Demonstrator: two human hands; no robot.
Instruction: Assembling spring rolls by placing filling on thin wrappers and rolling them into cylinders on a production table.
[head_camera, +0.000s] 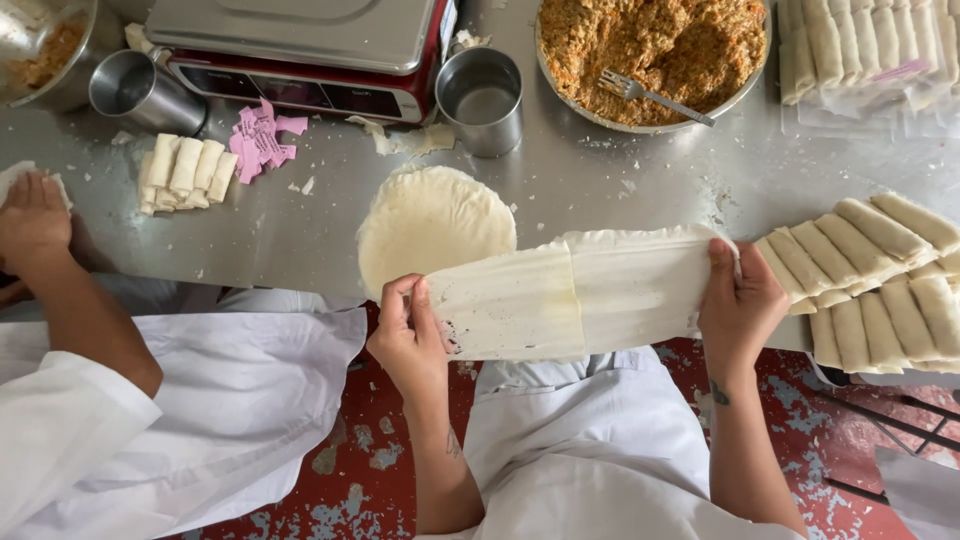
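Both hands pinch a thin pale wrapper sheet (575, 295) stretched taut above the near edge of the steel table (600, 190), the left hand (408, 335) gripping its left end, the right hand (738, 300) its right end, just before a round wrapper stack (430, 225) and beside rows of finished rolls (880, 280)

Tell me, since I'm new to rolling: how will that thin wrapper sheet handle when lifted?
Probably floppy: the wrapper sheet sags between the left hand and right hand. Likely light and tear-prone, since it looks very thin, with a ragged edge.
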